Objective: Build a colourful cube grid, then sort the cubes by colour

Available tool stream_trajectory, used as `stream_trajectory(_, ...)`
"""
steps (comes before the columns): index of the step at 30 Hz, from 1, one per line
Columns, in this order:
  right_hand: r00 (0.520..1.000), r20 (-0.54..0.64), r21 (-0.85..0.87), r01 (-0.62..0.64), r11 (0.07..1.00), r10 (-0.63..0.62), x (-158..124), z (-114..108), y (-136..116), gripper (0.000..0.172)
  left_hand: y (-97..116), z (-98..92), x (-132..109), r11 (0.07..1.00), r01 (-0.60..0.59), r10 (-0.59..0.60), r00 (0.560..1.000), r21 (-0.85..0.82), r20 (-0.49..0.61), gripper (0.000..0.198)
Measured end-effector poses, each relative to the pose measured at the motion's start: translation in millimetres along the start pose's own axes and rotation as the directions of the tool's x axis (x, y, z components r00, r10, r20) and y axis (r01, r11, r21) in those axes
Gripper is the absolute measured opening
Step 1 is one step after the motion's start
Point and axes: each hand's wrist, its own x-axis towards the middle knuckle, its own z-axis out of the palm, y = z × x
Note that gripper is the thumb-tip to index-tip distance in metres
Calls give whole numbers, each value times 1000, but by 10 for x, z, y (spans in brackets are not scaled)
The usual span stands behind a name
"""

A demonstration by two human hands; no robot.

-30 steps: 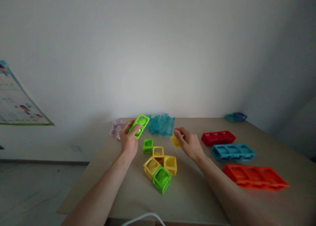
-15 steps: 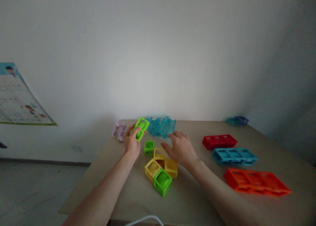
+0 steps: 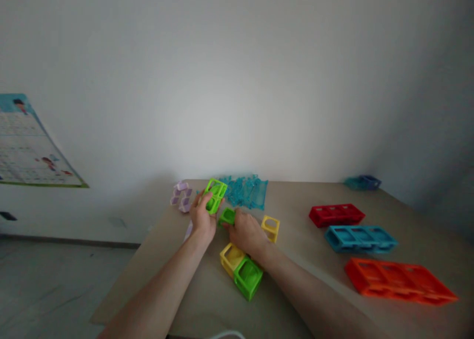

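My left hand [image 3: 202,216] is closed round a green two-cell block [image 3: 215,195], held up off the table with its open frames facing me. Just right of it, my right hand [image 3: 247,230] has its fingers and thumb on a small green cube [image 3: 227,216]. A yellow cube [image 3: 271,228] stands beyond my right wrist, partly covered by the hand. Nearer to me, another yellow cube [image 3: 232,258] sits against a green cube [image 3: 249,276], both partly beside my right forearm.
At the right lie a red three-cell block [image 3: 336,214], a blue one [image 3: 360,238] and an orange one [image 3: 400,280]. Translucent blue pieces [image 3: 244,190] are heaped by the wall. Pale purple pieces [image 3: 181,196] lie at the left. Dark blue pieces [image 3: 369,182] are in the far right corner.
My right hand has moved left and down onto the small green cube, and its fingers have closed on it. One yellow cube now shows farther right. The left hand still holds its block.
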Motion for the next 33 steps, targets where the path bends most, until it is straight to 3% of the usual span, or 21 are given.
stream_trajectory(3, 999, -36, 45, -31, 998, 33, -19, -35, -20, 41, 13, -18, 31, 999, -4, 4, 1000, -38, -3, 22)
stream_trajectory(7, 965, -242, 273, -31, 962, 100, -10, -45, 8, 44, 59, -27, 56, 999, -25, 26, 999, -42, 21, 24)
stream_trajectory(11, 899, -430, 489, 160, 858, 78, 13, -58, 99, 46, 68, -12, 16, 999, 44, -46, 989, 12, 137, 31)
stream_trajectory(16, 795, -606, 486, 387, 784, -17, 23, -167, 234, 44, 26, -9, -57, 977, 17, -85, 943, 211, 321, 34)
stream_trajectory(20, 742, -658, 415, 498, 762, -127, 28, -300, 291, 38, 59, -27, -82, 966, 34, -133, 915, 256, 381, 34)
stream_trajectory(25, 652, -700, 289, 631, 720, -290, 43, -384, 349, 38, 130, -9, -138, 957, 143, -255, 828, 251, 499, 55)
stream_trajectory(27, 632, -692, 276, 678, 682, -348, 47, -387, 373, 38, 129, -5, -150, 951, 170, -283, 810, 256, 514, 53)
stream_trajectory(33, 635, -623, 294, 731, 616, -457, 37, -391, 380, 46, 132, -30, -151, 935, 204, -333, 787, 291, 520, 50)
